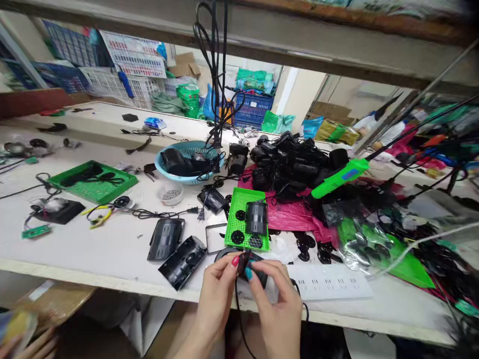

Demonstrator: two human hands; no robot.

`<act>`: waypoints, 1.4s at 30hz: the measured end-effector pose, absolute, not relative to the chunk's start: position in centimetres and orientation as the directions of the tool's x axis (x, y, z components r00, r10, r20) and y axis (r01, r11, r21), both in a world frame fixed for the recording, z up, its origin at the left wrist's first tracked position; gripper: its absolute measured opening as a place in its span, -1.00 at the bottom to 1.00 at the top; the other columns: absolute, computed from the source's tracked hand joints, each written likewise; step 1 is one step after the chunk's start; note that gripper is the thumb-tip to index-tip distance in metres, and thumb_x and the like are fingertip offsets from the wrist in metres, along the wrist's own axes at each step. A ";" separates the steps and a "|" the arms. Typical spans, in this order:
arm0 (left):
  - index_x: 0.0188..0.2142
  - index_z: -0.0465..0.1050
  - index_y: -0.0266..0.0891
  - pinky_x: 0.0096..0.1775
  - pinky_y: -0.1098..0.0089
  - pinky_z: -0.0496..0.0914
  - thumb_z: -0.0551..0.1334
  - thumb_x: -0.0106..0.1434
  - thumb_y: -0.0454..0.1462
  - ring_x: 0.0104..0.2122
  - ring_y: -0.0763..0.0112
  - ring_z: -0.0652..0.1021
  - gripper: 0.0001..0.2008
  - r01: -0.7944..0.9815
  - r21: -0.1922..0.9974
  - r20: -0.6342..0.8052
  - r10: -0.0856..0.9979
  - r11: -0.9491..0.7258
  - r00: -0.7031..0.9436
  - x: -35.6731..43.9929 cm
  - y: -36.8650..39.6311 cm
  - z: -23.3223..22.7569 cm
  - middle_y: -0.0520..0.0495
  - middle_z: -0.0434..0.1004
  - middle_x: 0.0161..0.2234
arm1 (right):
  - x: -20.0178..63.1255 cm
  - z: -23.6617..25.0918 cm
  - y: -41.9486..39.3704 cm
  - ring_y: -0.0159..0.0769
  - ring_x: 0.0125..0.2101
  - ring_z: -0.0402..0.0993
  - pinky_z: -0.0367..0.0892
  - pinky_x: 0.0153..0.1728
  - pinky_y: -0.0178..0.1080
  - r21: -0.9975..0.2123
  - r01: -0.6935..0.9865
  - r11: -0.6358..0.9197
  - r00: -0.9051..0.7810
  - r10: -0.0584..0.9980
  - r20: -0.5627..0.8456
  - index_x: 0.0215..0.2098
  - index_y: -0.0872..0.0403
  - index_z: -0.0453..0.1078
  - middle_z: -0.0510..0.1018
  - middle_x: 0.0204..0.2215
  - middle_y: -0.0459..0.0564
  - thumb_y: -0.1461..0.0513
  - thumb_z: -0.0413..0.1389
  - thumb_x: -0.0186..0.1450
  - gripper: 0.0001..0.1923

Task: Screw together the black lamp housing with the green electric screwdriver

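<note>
pinching a small black part (244, 263) between both hands.

My hands (247, 294) meet at the table's (112, 249) near edge. Just behind them lies a perforated tray (241, 199) bearing a cylinder (256, 218); two shells (175, 249) lie left, a basket (187, 149) farther back.

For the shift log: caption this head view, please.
Both hands, left hand and right hand, pinch a small black part with a cord at the cluttered workbench.
</note>
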State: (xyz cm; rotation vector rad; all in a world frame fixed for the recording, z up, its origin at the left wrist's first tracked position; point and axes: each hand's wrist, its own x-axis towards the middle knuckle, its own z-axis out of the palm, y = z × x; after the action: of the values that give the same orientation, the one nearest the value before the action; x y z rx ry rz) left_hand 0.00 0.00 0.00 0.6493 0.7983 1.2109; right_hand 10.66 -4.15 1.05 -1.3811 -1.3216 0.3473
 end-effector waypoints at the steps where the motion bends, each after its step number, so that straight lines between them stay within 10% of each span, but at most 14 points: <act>1: -0.26 0.69 -0.13 -0.05 0.40 0.39 0.47 0.10 -0.04 -0.18 0.26 0.55 -0.72 -0.553 0.803 -0.182 0.975 0.224 0.131 0.1 -0.1 -0.1 -0.07 0.65 -0.31 | 10.6 1.1 -4.2 -0.36 -0.21 0.52 0.43 -0.18 -0.38 -0.825 0.497 0.270 0.337 0.816 0.470 -0.21 -0.04 0.51 0.57 -0.27 -0.11 0.26 0.19 0.34 -0.93; 17: -0.17 0.62 -0.14 0.01 0.41 0.45 0.47 0.10 -0.03 -0.06 0.26 0.59 -0.65 -0.389 0.916 -0.082 0.994 0.104 0.072 -0.5 1.0 -2.4 -0.13 0.65 -0.08 | 13.6 2.1 -0.8 -0.25 -0.16 0.53 0.44 -0.12 -0.28 -0.871 0.412 0.268 0.312 0.857 0.411 -0.09 0.03 0.50 0.59 -0.18 0.02 0.17 0.09 0.39 -0.80; 22: -0.20 0.55 -0.18 -0.18 0.45 0.49 0.49 0.05 0.02 -0.24 0.34 0.61 -0.56 -0.493 0.867 -0.066 0.997 0.070 0.027 0.4 0.9 -2.8 -0.19 0.68 -0.16 | 19.6 9.6 10.8 -0.19 -0.21 0.54 0.39 -0.01 -0.12 -0.657 0.740 -0.143 0.357 0.912 0.204 0.41 0.11 0.00 0.59 -0.23 0.02 0.23 -0.01 0.39 -0.35; 30: -0.07 0.54 -0.16 -0.37 0.48 0.42 0.48 0.05 0.05 -0.45 0.50 0.49 -0.47 -0.459 0.886 -0.052 0.997 0.069 0.050 0.0 -0.7 -2.8 -0.22 0.63 -0.13 | 21.3 17.7 21.6 -0.02 0.08 0.41 0.26 0.12 0.11 -0.476 0.824 -0.307 0.391 0.916 0.086 0.16 0.14 0.35 0.48 0.07 0.18 0.20 0.15 0.36 -0.58; 37: 0.15 0.45 0.02 -0.14 0.39 0.45 0.35 0.25 -0.17 -0.27 0.39 0.52 -0.54 0.003 0.980 0.199 0.980 -0.199 -0.007 -6.0 -0.4 -1.5 -0.05 0.57 -0.08 | 15.2 12.6 6.3 -0.32 -0.45 0.43 0.24 -0.39 -0.30 -0.610 0.784 0.119 -0.176 0.984 -0.034 -0.03 -0.09 0.52 0.56 -0.44 -0.14 0.11 0.04 0.41 -0.73; 42: 0.07 0.45 -0.02 -0.12 0.40 0.44 0.29 0.28 -0.31 -0.17 0.38 0.51 -0.63 0.328 0.876 0.346 0.934 -0.354 0.086 -8.8 1.0 -0.2 0.00 0.50 -0.06 | 16.8 6.9 -1.2 -0.35 -0.45 0.34 0.16 -0.44 -0.33 -0.767 0.638 -0.063 -0.209 0.945 -0.252 0.01 -0.03 0.50 0.47 -0.48 -0.13 0.07 0.04 0.40 -0.68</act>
State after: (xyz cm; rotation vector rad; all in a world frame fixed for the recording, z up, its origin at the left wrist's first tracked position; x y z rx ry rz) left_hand -8.84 1.00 -0.23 1.7567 1.2483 1.2723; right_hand 16.83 -1.19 6.85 -1.6927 -1.8559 1.1632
